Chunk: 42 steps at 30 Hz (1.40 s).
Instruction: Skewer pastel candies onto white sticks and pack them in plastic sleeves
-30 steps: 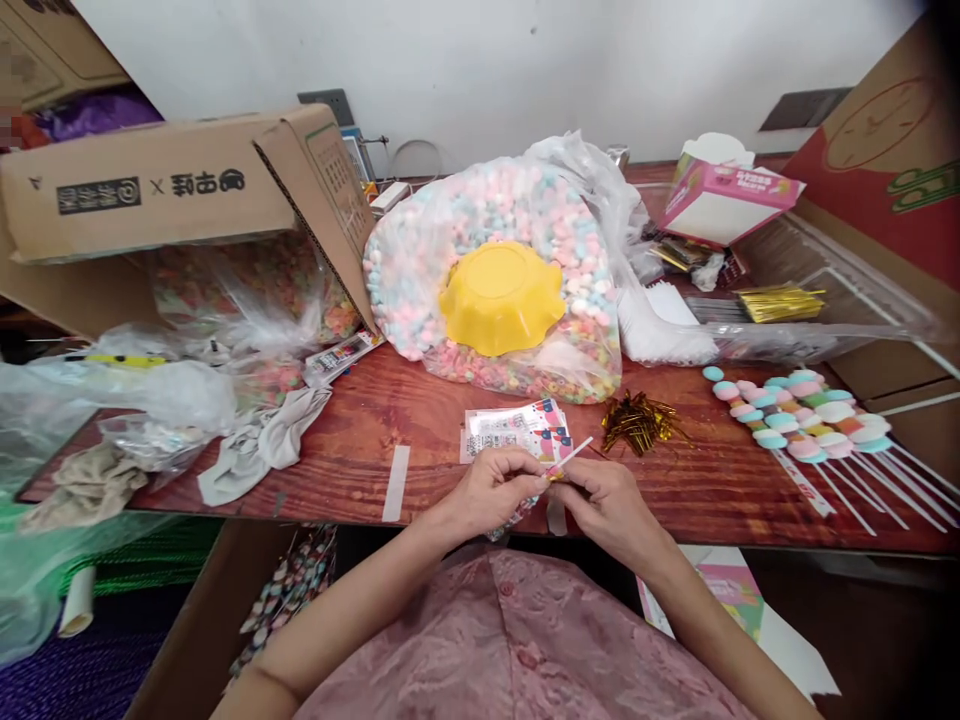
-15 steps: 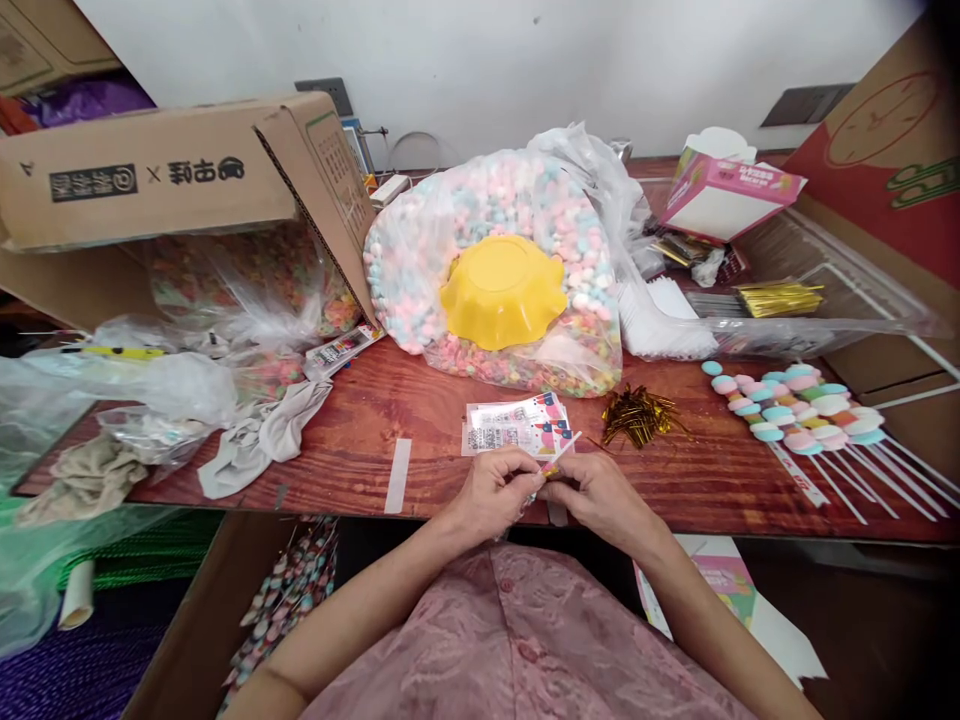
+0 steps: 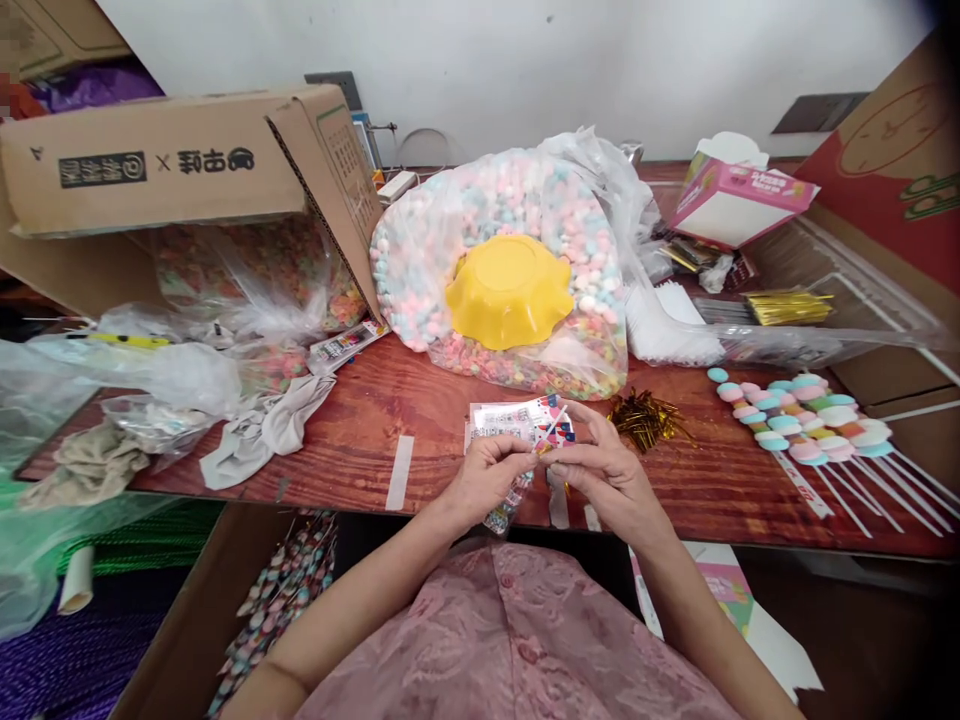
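Observation:
My left hand is closed around the neck of a clear-wrapped marshmallow stick, whose printed bag hangs below my fingers. Its white stick points up and to the right. At the neck, my right hand pinches a gold twist tie between thumb and a finger, with the index finger lifted. The ends of the tie are partly hidden by the fingers. Just behind my hands lie printed clear bags. A pile of gold twist ties sits right of them.
A yellow scalloped bowl rests upside down on a big bag of marshmallows. Several marshmallow sticks lie at the right. A cardboard box and cloths occupy the left. A clear tray stands at the back right.
My right hand has loosened from its tight curl and raised its index finger. The wrapped bag below my left hand now shows more. The view has shifted slightly.

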Each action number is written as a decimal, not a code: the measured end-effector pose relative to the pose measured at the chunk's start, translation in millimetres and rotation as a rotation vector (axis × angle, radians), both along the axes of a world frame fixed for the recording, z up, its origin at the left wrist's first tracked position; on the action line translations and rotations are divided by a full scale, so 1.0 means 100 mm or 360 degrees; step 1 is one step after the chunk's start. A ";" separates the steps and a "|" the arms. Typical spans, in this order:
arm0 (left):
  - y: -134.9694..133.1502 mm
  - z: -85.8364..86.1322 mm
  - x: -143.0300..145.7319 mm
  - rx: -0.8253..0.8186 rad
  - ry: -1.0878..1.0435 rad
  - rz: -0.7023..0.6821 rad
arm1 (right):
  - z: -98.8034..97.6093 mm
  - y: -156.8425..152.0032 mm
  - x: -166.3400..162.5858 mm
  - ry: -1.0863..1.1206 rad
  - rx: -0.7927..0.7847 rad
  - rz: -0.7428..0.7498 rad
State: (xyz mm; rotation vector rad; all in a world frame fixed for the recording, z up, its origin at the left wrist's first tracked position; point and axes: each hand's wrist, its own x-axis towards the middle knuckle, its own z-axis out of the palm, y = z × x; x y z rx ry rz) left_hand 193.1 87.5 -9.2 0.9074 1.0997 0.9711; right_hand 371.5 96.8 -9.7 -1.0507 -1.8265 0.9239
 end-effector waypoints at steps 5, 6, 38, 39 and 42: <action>-0.01 -0.01 -0.02 -0.0074 -0.0154 -0.0169 | -0.14 0.05 -0.13 0.0299 -0.0128 0.0115; -0.02 -0.02 -0.03 -0.0154 -0.0199 -0.0179 | -0.17 0.05 -0.16 0.0340 -0.0129 0.0115; -0.10 -0.09 -0.08 -0.0392 -0.0396 0.0115 | -0.35 -0.16 -0.30 -0.0032 0.0381 -0.0374; -0.10 -0.08 -0.07 -0.0324 -0.0369 0.0136 | -0.34 -0.20 -0.31 0.0033 0.0198 -0.0385; -0.11 -0.08 -0.04 -0.0096 -0.0228 0.0154 | -0.30 -0.27 -0.35 0.0326 -0.0325 -0.0322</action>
